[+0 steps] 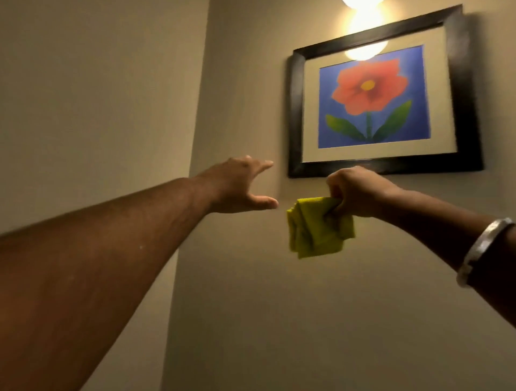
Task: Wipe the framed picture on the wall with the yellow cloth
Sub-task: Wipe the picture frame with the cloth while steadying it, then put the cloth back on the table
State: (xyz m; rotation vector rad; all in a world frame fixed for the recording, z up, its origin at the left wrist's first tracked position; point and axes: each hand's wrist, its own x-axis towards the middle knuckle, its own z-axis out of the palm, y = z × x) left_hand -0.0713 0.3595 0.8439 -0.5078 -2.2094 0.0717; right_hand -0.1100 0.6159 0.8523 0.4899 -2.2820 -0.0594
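A framed picture hangs on the beige wall at the upper right: a dark frame, a cream mat, and a red flower on blue. Just below the frame's bottom edge my right hand is shut on a folded yellow cloth, which hangs down from the fist. My left hand is stretched out to the left of the frame's lower left corner, fingers apart and empty, a short gap from the cloth.
A bright lamp shines above the frame and glares on the glass. A wall corner runs down left of the picture. A silver bangle sits on my right wrist.
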